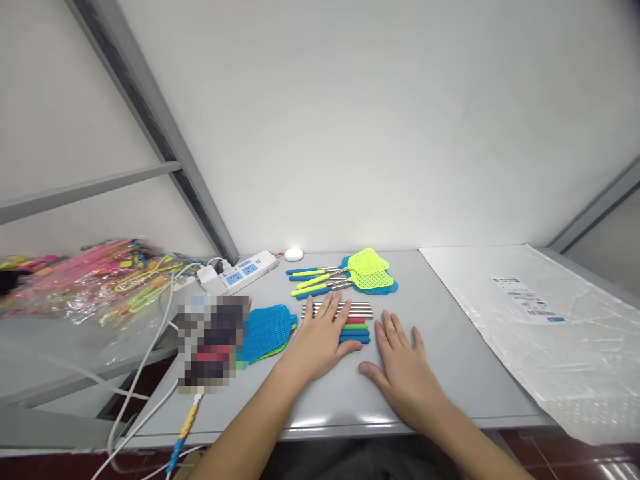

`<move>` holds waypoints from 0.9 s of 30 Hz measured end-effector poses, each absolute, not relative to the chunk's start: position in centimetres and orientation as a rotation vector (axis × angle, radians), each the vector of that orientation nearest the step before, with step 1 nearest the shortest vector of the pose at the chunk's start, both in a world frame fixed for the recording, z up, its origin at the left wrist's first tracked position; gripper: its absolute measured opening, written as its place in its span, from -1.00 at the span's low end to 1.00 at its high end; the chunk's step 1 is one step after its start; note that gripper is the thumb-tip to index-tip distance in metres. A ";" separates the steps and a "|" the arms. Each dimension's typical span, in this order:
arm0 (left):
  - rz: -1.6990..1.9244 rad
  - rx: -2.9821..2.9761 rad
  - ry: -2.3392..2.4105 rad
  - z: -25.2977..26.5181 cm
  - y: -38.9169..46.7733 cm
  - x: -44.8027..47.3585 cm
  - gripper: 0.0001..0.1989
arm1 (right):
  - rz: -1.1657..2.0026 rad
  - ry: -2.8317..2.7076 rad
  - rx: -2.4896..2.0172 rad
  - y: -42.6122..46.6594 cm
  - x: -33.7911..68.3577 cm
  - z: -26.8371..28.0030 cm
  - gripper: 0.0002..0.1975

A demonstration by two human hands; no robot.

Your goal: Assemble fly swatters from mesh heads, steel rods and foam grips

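My left hand (323, 337) lies with its fingers stretched out over a row of metal rods (361, 309) and coloured handles (356, 335) in red, green and blue, partly hiding them. It grips nothing. To its right, my right hand (403, 367) rests flat on the table, fingers spread. Behind the hands is a pile of assembled fly swatters (370, 273) with yellow and blue heads, their handles pointing left. Left of my left hand, loose fly swatter heads (267, 331) are stacked, a blue one on top with green and red edges below.
A white power strip (250, 272) with plugs stands at the back left, near a small white rounded device (293, 254). A blurred-out object (215, 343) lies at the left edge by a cable (187, 423). A plastic mailer (530, 313) covers the right side. Bagged colourful items (120, 280) fill the left shelf.
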State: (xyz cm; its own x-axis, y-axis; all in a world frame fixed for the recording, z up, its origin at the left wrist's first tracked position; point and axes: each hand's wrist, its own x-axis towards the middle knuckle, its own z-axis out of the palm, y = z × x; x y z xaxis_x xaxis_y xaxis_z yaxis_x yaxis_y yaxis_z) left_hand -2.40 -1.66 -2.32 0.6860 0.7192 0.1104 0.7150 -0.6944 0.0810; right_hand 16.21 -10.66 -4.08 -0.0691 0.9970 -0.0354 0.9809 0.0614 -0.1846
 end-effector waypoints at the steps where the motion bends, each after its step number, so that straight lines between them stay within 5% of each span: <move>1: 0.206 2.853 1.212 -2.3 -1.7 -2.4 -0.17 | 0.271 -2.212 -2.075 -10.6 16.1 -3.9 -0.09; 27: 0.153 2.823 1.153 -1.8 -1.8 -2.4 -0.22 | 0.237 -2.209 -2.014 -10.3 14.2 -3.9 -0.06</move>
State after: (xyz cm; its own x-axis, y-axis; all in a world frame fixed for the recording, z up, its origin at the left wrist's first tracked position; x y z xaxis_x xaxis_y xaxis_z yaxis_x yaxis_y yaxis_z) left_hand -2.44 -1.82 -1.81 0.7104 0.7013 0.0589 0.6925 -0.7115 0.1195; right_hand 14.19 -10.28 -3.85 -0.0922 0.9957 -0.0004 0.9731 0.0901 -0.2119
